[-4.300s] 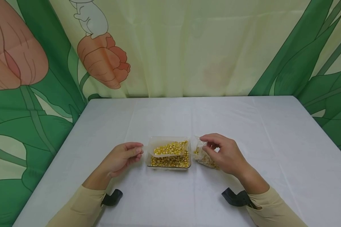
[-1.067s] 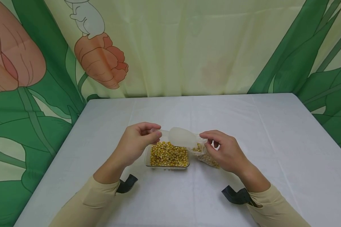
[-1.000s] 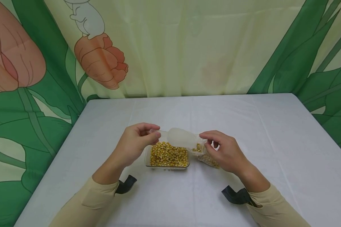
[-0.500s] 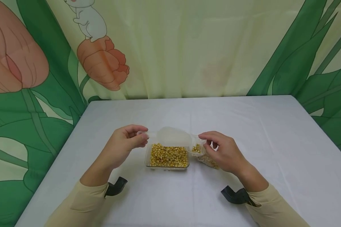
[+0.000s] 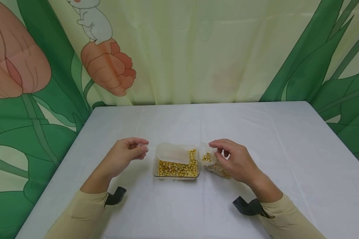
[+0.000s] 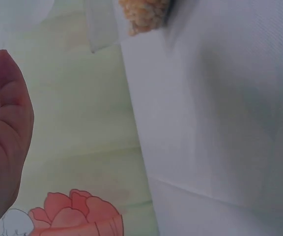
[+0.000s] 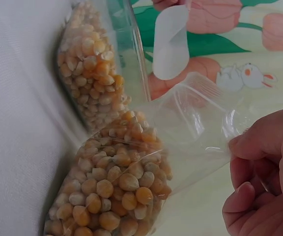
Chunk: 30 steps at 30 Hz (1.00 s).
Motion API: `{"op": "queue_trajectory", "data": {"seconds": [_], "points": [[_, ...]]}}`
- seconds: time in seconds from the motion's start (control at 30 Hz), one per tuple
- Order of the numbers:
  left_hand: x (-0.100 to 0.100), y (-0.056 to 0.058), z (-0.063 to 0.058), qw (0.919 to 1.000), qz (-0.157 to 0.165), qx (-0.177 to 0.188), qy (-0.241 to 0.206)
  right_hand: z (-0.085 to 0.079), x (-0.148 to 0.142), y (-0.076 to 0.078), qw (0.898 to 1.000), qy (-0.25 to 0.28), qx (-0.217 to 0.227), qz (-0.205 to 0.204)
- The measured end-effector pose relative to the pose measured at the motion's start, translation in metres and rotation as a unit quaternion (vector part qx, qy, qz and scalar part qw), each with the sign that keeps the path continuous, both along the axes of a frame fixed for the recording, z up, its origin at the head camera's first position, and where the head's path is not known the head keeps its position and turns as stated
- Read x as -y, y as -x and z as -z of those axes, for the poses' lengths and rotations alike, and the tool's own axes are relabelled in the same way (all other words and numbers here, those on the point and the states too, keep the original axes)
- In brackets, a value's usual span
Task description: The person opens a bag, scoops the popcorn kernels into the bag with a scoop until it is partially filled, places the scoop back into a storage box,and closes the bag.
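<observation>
My left hand point(image 5: 123, 156) pinches the handle of a translucent white scoop point(image 5: 171, 153). The scoop hovers over the far left part of a clear rectangular container point(image 5: 156, 172), hiding some of the yellow corn kernels point(image 5: 179, 170) inside. In the right wrist view the scoop point(image 7: 171, 44) hangs above the container, and no kernels show on it. With thumb and index finger, my right hand point(image 5: 234, 161) holds up the mouth of a clear plastic bag point(image 7: 195, 118). Corn kernels point(image 7: 104, 196) fill the bag's lower part, which rests on the table just right of the container.
A white cloth covers the table point(image 5: 179, 212). Behind it hangs a curtain point(image 5: 197, 53) printed with flowers, leaves and a rabbit. A black wrist mount point(image 5: 116, 196) sits at the left sleeve, another mount point(image 5: 248, 206) at the right.
The scoop held kernels over the container, then was tipped at the bag's mouth. Since then my left hand has drawn it left and down over the container. My right hand has stayed on the bag.
</observation>
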<state>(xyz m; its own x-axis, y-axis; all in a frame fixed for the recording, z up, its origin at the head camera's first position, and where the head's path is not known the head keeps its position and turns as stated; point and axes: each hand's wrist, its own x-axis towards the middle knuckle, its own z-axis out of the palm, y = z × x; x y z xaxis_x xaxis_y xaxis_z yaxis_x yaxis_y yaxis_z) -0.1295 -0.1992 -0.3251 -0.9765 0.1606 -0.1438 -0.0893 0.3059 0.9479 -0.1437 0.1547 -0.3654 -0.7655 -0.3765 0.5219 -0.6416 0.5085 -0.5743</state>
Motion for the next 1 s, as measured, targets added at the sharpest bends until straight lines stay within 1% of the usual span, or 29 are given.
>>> {"op": "queue_trajectory", "data": {"seconds": [0.13, 0.3, 0.5, 0.6, 0.67, 0.8, 0.87, 1.0], "points": [[0.004, 0.005, 0.012, 0.9999, 0.004, 0.008, -0.004, 0.0, 0.002, 0.0, 1.0, 0.004, -0.007, -0.007], [0.004, 0.009, 0.023, 0.9997, 0.011, 0.02, -0.003, -0.001, 0.002, 0.0, 1.0, -0.001, -0.006, 0.0], [0.001, 0.011, 0.032, 0.9988, 0.016, 0.042, 0.021, 0.0, 0.001, -0.001, 1.0, -0.007, 0.002, 0.009], [0.0, 0.011, 0.034, 0.9973, 0.021, 0.049, 0.05, 0.0, -0.001, -0.001, 1.0, -0.008, 0.009, 0.015], [-0.001, 0.011, 0.036, 0.9952, 0.024, 0.053, 0.079, 0.0, -0.001, -0.002, 1.0, -0.008, 0.013, 0.018], [0.0, 0.01, 0.037, 0.9895, 0.043, 0.048, 0.129, 0.001, -0.002, -0.002, 1.0, -0.007, 0.015, 0.016], [0.0, 0.01, 0.037, 0.987, 0.048, 0.045, 0.147, 0.001, -0.001, -0.002, 1.0, -0.005, 0.012, 0.013], [0.0, 0.01, 0.037, 0.9814, 0.044, 0.041, 0.182, 0.0, 0.0, -0.001, 1.0, -0.003, 0.01, 0.007]]}}
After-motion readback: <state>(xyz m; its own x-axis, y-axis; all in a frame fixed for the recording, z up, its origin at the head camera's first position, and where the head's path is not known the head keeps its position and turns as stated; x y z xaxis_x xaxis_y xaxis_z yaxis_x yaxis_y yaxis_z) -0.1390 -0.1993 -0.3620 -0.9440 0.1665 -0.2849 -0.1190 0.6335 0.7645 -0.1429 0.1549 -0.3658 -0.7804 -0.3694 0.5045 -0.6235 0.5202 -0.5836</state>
